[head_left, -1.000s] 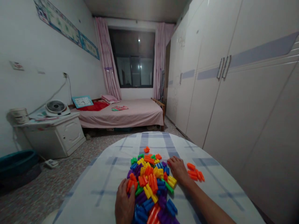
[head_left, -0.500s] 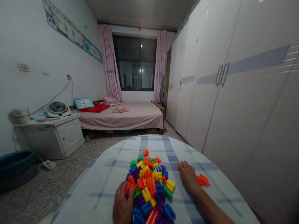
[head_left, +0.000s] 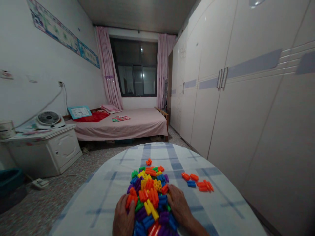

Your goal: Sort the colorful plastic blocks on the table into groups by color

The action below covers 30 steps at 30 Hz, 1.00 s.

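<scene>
A heap of plastic building blocks (head_left: 148, 207) in orange, yellow, blue, green and purple lies on the cloth-covered table. At the heap's left edge, my left hand (head_left: 122, 216) has its thumb and fingers closed around an orange block (head_left: 132, 198). My right hand (head_left: 180, 206) reaches over the right side of the heap, fingers extended and thumb apart; its fingertips are beside another orange block (head_left: 165, 189) and partly hidden. To the right, several orange blocks (head_left: 203, 186) and a blue block (head_left: 191, 184) lie apart from the heap.
The rounded table (head_left: 103, 193) has a blue-and-white checked cloth. Beyond it stands a bed (head_left: 137, 126) with a pink sheet. White wardrobes (head_left: 228, 121) line the right side. On the left are a low cabinet (head_left: 62, 150), a fan (head_left: 50, 119) and a teal basin (head_left: 11, 180).
My right hand has moved left from the separate blocks to the heap, uncovering orange and blue blocks there. My left hand stays at the heap's left edge. The view has turned slightly right.
</scene>
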### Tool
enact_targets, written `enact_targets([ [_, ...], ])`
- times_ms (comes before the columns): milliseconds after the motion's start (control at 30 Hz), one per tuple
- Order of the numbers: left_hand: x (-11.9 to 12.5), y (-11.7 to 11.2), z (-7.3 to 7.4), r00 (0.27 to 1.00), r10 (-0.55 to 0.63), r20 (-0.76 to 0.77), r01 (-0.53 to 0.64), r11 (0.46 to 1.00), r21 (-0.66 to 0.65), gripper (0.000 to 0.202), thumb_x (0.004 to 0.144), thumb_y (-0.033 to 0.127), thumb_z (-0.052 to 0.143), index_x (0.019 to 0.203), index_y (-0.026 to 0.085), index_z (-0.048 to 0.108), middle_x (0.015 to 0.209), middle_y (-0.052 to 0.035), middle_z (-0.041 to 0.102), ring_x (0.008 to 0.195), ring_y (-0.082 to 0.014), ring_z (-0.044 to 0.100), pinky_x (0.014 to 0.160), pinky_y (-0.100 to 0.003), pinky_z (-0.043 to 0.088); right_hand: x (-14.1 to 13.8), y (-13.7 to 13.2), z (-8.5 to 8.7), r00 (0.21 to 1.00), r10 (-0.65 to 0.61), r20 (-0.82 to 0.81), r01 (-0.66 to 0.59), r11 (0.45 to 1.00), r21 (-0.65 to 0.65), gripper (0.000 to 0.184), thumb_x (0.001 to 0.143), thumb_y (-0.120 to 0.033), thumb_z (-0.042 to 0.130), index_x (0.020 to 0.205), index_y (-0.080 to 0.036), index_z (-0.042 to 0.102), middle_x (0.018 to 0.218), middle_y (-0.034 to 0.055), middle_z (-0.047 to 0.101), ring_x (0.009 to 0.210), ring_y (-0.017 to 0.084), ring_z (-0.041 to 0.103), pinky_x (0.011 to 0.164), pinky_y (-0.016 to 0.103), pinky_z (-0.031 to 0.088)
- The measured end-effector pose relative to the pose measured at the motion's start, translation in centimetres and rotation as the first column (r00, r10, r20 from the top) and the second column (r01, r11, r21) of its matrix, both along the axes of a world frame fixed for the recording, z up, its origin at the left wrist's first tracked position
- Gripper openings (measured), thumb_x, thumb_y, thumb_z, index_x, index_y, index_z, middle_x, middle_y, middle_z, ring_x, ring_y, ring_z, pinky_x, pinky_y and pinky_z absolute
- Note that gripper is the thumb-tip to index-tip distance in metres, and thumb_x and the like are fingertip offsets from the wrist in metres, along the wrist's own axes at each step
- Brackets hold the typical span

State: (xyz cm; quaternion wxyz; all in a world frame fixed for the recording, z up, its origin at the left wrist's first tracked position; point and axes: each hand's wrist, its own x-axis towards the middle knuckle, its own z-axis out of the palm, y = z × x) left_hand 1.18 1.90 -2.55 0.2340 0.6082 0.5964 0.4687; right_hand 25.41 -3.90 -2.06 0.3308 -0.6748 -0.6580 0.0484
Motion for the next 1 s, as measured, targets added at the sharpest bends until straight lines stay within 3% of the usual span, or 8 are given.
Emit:
enact_targets([
  [300,-0.4,0.2,-0.1,1.0,-0.01,-0.004,0.01,1.0,0.008,0.057,0.07,0.059,0.043,0.104,0.017,0.057,0.118,-0.0145,0.059,0.115,-0.028,0.053,0.105,-0.042,0.036,-0.3,-0.9,2.2,0.986,0.0,-0.165,0.001,1.0,0.01,0.023,0.086,-0.023,0.04,0.089,-0.022,0.062,0.094,0.0044,0.066,0.094,0.018,0.059,0.088,0.031,0.04],
  [500,-0.7,0.5,-0.3,0.999,-0.027,-0.027,0.027,1.0,-0.011,0.058,0.069,0.06,0.042,0.103,0.016,0.056,0.12,-0.0162,0.058,0.116,-0.0289,0.052,0.105,-0.043,0.037,-0.3,-1.0,2.7,0.961,0.053,-0.272,-0.055,0.998,-0.001,0.024,0.084,-0.025,0.043,0.096,-0.021,0.063,0.098,0.0037,0.067,0.094,0.016,0.06,0.085,0.028,0.04],
  [667,-0.8,0.7,-0.5,0.999,-0.015,-0.032,0.015,1.0,-0.006,0.055,0.068,0.06,0.044,0.101,0.018,0.057,0.118,-0.0142,0.059,0.115,-0.0286,0.053,0.104,-0.043,0.037,-0.4,-1.2,3.1,0.955,0.148,-0.257,-0.161,0.987,-0.029,0.026,0.08,-0.022,0.044,0.094,-0.022,0.066,0.097,0.0024,0.069,0.094,0.016,0.061,0.087,0.028,0.04],
  [733,-0.8,0.8,-0.6,0.999,-0.013,-0.031,0.013,1.0,0.002,0.055,0.067,0.06,0.044,0.101,0.018,0.057,0.116,-0.014,0.06,0.115,-0.0285,0.052,0.104,-0.043,0.037,-0.3,-1.2,3.0,0.959,0.13,-0.252,-0.135,0.991,0.0,0.026,0.081,-0.023,0.043,0.094,-0.022,0.066,0.097,0.0027,0.068,0.094,0.017,0.061,0.087,0.028,0.04],
  [900,-0.7,0.4,-0.5,0.999,-0.032,-0.039,0.033,0.999,0.024,0.056,0.072,0.059,0.042,0.104,0.016,0.057,0.117,-0.0138,0.059,0.115,-0.0275,0.052,0.104,-0.042,0.037,0.3,-1.1,2.9,0.96,-0.054,-0.274,0.065,0.997,0.032,0.026,0.08,-0.021,0.041,0.091,-0.021,0.064,0.093,0.0052,0.066,0.091,0.018,0.06,0.084,0.028,0.042],
  [1000,-0.6,-0.1,-0.1,0.998,-0.029,-0.058,0.03,0.999,0.03,0.057,0.074,0.059,0.04,0.107,0.014,0.057,0.119,-0.0147,0.058,0.115,-0.0274,0.052,0.105,-0.042,0.036,0.4,-1.1,3.0,0.966,-0.028,-0.259,0.03,1.0,0.003,0.025,0.079,-0.02,0.041,0.089,-0.02,0.064,0.09,0.0045,0.067,0.087,0.017,0.061,0.08,0.027,0.043],
])
